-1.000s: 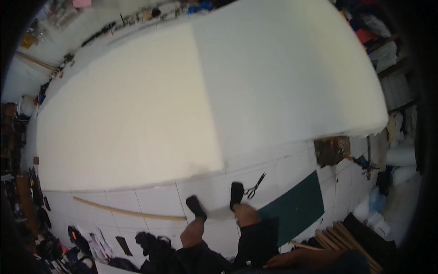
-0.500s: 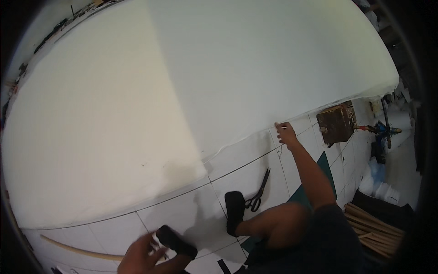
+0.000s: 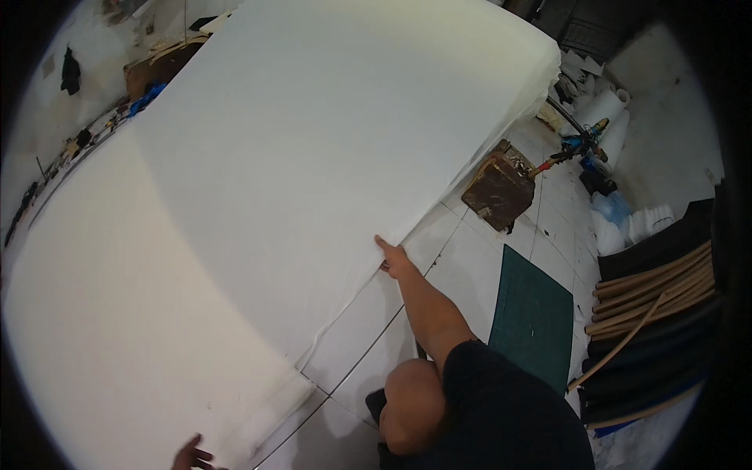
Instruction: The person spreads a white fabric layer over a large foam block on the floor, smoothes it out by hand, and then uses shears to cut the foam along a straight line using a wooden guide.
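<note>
A broad cream slab that looks like foam (image 3: pixel 102 298) fills the left of the view. Over its right part lies a white sheet (image 3: pixel 313 157), its edge hanging loose along the near right side. My right hand (image 3: pixel 393 257) is closed on that edge, thumb on top and the other fingers partly hidden at the rim. Low at the picture's bottom, my left hand (image 3: pixel 192 454) hovers over or rests on the cream slab with its fingers apart; nothing shows in it. Whether it touches the surface I cannot tell.
White floor tiles (image 3: pixel 360 329) run along the slab. A brown box-like block (image 3: pixel 499 188) stands beside its far right edge. A green mat (image 3: pixel 533 317) lies right of my arm. Farther right are tan rods (image 3: pixel 654 286) on black material, and white rolls (image 3: pixel 607 110).
The view has swung right. My right hand has gone from near the sheet's edge to gripping it; my left hand has moved from above my foot to the slab. The scissors have left view.
</note>
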### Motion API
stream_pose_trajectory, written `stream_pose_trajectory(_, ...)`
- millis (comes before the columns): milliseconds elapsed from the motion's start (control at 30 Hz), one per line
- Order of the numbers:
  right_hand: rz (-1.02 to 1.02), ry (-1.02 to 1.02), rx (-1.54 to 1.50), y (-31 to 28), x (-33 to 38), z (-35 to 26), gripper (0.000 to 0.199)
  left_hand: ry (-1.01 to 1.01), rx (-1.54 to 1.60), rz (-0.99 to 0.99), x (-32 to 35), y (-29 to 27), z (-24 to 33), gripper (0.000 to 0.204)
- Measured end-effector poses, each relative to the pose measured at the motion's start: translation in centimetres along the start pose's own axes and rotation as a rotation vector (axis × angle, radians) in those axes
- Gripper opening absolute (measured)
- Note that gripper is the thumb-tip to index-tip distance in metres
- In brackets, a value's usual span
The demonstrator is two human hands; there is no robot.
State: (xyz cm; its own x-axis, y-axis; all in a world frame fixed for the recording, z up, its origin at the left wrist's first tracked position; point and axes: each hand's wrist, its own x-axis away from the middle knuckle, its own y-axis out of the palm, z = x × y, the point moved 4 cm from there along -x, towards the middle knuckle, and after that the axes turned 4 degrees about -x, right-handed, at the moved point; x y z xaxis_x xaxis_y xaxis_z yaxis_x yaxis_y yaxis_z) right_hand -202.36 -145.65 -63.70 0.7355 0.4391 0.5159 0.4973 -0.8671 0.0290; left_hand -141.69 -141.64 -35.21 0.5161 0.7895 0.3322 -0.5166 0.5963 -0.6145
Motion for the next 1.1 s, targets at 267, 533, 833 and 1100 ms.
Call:
stream_pose_trajectory(267, -0.291, -0.613, 0.665, 13.3, 10.2, 0.3, 0.051, -0.002, 0.098, -0.148, 1.5, 1.3, 0.8, 0.053)
stream_pose_trajectory(533, -0.99, -0.634, 1.032, 22.1, 18.5, 6.3, 0.069, -0.012, -0.017, 0.025, 2.6, -0.5, -0.6, 0.049)
stream_pose_trajectory(833, -0.585, -0.461, 0.676, 16.9, 11.3, 6.6, 0.073, -0.11, 0.292, 0.86, 8.1, -9.1, -10.2, 0.045)
stream_pose_trajectory(1100, -0.262, -0.608, 0.306, 8.5, 9.7, -6.9, 0.064, -0.915, 1.042, 1.028, 13.5, 4.0, -37.5, 0.023)
